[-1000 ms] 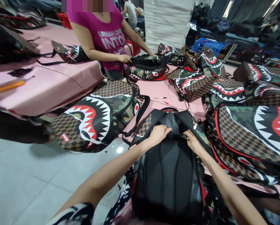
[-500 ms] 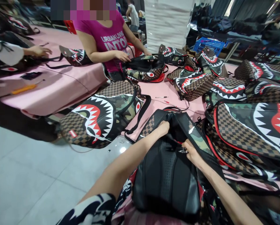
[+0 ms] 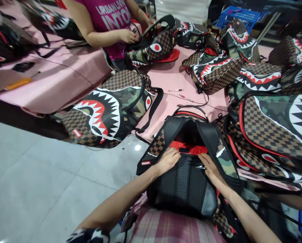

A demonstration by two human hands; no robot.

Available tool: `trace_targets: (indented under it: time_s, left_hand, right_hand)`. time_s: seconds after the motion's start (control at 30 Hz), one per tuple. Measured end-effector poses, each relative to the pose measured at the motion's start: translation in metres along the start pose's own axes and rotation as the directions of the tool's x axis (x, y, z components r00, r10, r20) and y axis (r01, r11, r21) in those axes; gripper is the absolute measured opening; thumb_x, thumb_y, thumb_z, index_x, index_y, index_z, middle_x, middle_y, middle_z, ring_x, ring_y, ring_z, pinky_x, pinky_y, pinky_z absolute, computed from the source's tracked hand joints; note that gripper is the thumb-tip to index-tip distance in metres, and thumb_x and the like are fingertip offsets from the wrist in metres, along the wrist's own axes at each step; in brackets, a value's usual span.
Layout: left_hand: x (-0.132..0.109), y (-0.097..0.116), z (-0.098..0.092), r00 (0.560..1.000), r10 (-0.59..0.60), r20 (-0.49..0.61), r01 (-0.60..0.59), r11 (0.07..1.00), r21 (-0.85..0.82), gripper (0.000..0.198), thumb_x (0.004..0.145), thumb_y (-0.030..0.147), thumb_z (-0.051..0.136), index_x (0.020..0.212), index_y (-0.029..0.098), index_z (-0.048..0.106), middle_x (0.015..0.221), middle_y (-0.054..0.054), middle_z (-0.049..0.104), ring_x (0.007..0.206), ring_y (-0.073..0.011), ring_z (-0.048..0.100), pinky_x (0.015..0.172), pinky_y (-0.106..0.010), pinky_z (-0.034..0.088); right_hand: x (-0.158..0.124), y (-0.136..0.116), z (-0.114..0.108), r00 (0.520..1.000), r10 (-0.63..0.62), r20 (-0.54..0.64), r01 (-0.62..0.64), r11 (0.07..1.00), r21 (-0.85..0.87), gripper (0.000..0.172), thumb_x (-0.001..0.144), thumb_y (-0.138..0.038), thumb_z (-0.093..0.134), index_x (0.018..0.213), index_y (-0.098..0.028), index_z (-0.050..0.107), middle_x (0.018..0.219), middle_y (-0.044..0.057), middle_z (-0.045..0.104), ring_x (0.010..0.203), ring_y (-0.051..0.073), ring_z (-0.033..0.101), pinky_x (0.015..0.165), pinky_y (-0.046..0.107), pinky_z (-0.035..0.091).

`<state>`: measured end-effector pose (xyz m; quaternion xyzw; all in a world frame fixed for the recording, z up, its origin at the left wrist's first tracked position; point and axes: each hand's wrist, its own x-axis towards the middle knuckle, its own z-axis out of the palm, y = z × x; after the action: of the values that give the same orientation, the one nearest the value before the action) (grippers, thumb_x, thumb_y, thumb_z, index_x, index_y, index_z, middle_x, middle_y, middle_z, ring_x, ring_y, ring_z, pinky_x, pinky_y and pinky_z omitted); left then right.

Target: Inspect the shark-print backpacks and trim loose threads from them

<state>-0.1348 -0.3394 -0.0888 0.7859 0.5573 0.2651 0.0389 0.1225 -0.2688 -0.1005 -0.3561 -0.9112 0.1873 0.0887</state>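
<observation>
A black-backed backpack (image 3: 183, 182) with checkered and camo sides lies back-panel up in front of me, partly on my lap. My left hand (image 3: 167, 161) grips the top edge of its back panel on the left. My right hand (image 3: 210, 167) grips the same edge on the right. Between my hands the bag's top is pulled apart and red lining (image 3: 188, 147) shows. The black shoulder straps (image 3: 211, 136) fan out above the opening.
A shark-mouth backpack (image 3: 108, 111) hangs over the pink table's edge (image 3: 65, 91) to the left. More such backpacks (image 3: 274, 125) pile up on the right. A person in a magenta shirt (image 3: 113, 20) handles another bag (image 3: 153, 47) across the table. Two pens (image 3: 181, 93) lie on the table.
My left hand came out of the bag and both hands now hold the back panel's top edge, showing the red lining. The view tilted down. The other person lifted their bag upright.
</observation>
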Motion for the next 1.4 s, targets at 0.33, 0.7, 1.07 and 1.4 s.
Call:
trace_targets:
  time_s: [0.33, 0.7, 1.07, 1.4]
  left_hand:
    - [0.018, -0.006, 0.007, 0.999, -0.019, -0.034, 0.020, 1.000, 0.017, 0.022, 0.090, 0.018, 0.038, 0.078, 0.015, 0.057, 0.074, -0.004, 0.053, 0.075, -0.0159, 0.051, 0.073, -0.031, 0.043]
    - [0.018, -0.004, 0.004, 0.997, -0.054, -0.062, 0.051, 0.998, -0.047, 0.020, 0.089, 0.016, 0.039, 0.083, 0.016, 0.057, 0.078, -0.005, 0.055, 0.079, -0.0163, 0.052, 0.076, -0.031, 0.045]
    - [0.019, -0.005, 0.009, 0.995, -0.081, -0.064, 0.080, 0.997, -0.018, 0.022, 0.089, 0.017, 0.038, 0.077, 0.016, 0.056, 0.075, -0.004, 0.054, 0.077, -0.0158, 0.051, 0.074, -0.030, 0.045]
    - [0.018, -0.005, 0.010, 0.989, -0.134, -0.066, 0.131, 0.990, -0.051, 0.020, 0.089, 0.015, 0.037, 0.081, 0.017, 0.055, 0.078, -0.005, 0.057, 0.078, -0.0161, 0.055, 0.075, -0.031, 0.047]
  right_hand:
    - [0.094, -0.054, -0.055, 0.993, 0.121, -0.001, -0.120, 0.980, -0.159, 0.044, 0.083, -0.041, 0.050, 0.120, -0.016, 0.048, 0.101, 0.013, 0.061, 0.085, 0.025, 0.059, 0.071, 0.032, 0.044]
    - [0.132, -0.039, -0.060, 0.923, 0.226, 0.311, -0.171, 0.966, -0.196, 0.017, 0.073, -0.037, 0.060, 0.085, -0.031, 0.070, 0.080, 0.001, 0.070, 0.080, 0.022, 0.064, 0.059, 0.026, 0.038]
    - [0.134, -0.040, -0.050, 0.932, 0.205, 0.301, -0.189, 0.979, -0.080, 0.015, 0.070, -0.035, 0.061, 0.079, -0.030, 0.071, 0.078, 0.002, 0.070, 0.078, 0.021, 0.063, 0.062, 0.026, 0.038]
    - [0.140, -0.036, -0.041, 0.945, 0.318, 0.071, -0.324, 0.896, 0.304, 0.036, 0.083, -0.040, 0.036, 0.078, -0.018, 0.065, 0.070, 0.002, 0.065, 0.065, 0.016, 0.059, 0.056, 0.023, 0.039]
